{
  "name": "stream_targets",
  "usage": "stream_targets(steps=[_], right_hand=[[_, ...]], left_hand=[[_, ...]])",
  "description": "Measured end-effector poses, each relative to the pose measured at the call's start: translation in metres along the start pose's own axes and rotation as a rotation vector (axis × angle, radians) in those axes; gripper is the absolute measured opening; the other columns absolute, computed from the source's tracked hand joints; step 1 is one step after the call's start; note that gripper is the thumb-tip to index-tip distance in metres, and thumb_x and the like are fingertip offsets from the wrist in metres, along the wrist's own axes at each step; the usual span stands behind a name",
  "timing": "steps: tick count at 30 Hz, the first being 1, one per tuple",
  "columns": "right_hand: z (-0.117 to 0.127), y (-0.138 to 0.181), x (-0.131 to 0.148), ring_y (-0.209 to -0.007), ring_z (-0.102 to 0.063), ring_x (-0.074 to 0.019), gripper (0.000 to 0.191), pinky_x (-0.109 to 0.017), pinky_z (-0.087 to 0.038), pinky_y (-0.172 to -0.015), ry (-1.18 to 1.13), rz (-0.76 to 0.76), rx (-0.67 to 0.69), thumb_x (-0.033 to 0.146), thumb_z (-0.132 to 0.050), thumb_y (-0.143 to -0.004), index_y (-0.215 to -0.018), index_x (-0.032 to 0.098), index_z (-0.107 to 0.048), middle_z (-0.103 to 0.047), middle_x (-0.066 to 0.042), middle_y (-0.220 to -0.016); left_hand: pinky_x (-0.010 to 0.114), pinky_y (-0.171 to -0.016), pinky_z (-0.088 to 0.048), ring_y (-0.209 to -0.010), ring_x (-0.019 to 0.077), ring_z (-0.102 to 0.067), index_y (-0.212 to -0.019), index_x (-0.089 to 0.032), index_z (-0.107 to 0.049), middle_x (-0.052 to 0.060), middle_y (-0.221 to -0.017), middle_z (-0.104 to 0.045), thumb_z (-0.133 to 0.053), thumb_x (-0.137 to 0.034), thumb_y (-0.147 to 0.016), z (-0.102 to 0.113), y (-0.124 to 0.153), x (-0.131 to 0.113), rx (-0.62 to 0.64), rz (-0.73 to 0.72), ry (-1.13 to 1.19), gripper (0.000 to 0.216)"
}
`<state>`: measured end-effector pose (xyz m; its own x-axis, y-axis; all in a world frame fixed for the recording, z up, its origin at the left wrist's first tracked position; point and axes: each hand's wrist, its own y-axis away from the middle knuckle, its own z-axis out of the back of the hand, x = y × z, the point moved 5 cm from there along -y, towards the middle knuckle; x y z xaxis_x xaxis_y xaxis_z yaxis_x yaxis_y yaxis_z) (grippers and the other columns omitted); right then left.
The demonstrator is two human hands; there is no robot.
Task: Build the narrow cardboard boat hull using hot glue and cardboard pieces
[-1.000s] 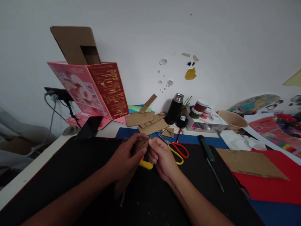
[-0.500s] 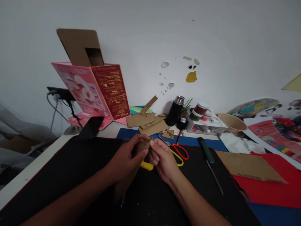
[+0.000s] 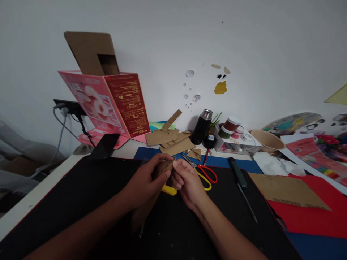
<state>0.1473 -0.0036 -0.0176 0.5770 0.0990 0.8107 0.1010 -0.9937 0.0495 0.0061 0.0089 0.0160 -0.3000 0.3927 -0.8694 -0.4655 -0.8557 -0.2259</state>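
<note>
Over the black mat (image 3: pixel 81 195), my left hand (image 3: pixel 143 182) and my right hand (image 3: pixel 187 180) meet around a small brown cardboard piece (image 3: pixel 165 166). Both pinch it, with fingers curled and thumbs on top. A yellow tool (image 3: pixel 168 189) lies on the mat just below the hands, partly hidden. Another cardboard strip (image 3: pixel 142 215) lies under my left wrist.
Red and yellow handled scissors (image 3: pixel 204 173) and a green-handled screwdriver (image 3: pixel 240 178) lie right of the hands. A cardboard sheet (image 3: pixel 287 191) rests on red paper. Cardboard scraps (image 3: pixel 169 139), a black flask (image 3: pixel 202 126), paint jars (image 3: pixel 229 126), a bowl (image 3: pixel 267 141) and a pink box (image 3: pixel 108 104) stand behind.
Nothing has changed in the hands or the cardboard piece; only the camera view shifted slightly.
</note>
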Motion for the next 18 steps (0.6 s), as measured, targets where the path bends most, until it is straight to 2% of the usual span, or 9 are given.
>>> stream_targets(steps=[6,18], right_hand=[[0.0002,-0.0001,0.0001,-0.040,-0.027,-0.0053,0.044,-0.021,-0.021,-0.044,0.001,0.001,-0.003,0.049,-0.089,-0.081,-0.073,0.020,-0.058,-0.038,0.012,-0.045],[-0.0006,-0.0001,-0.0009,-0.040,-0.027,-0.0057,0.041,-0.022,-0.021,-0.045,-0.022,0.002,0.012,0.048,-0.089,-0.082,-0.074,0.021,-0.059,-0.039,0.012,-0.045]], left_hand=[[0.039,-0.089,-0.057,-0.106,0.0257,-0.070,-0.133,-0.026,-0.057,0.006,-0.119,-0.073,-0.057,-0.041,-0.100,0.0003,0.0010,-0.0007,0.002,0.015,-0.013,0.037],[0.043,-0.088,-0.057,-0.103,0.0256,-0.070,-0.133,-0.028,-0.056,0.007,-0.117,-0.073,-0.057,-0.041,-0.100,0.0001,-0.0004,0.0020,0.005,-0.011,-0.010,0.036]])
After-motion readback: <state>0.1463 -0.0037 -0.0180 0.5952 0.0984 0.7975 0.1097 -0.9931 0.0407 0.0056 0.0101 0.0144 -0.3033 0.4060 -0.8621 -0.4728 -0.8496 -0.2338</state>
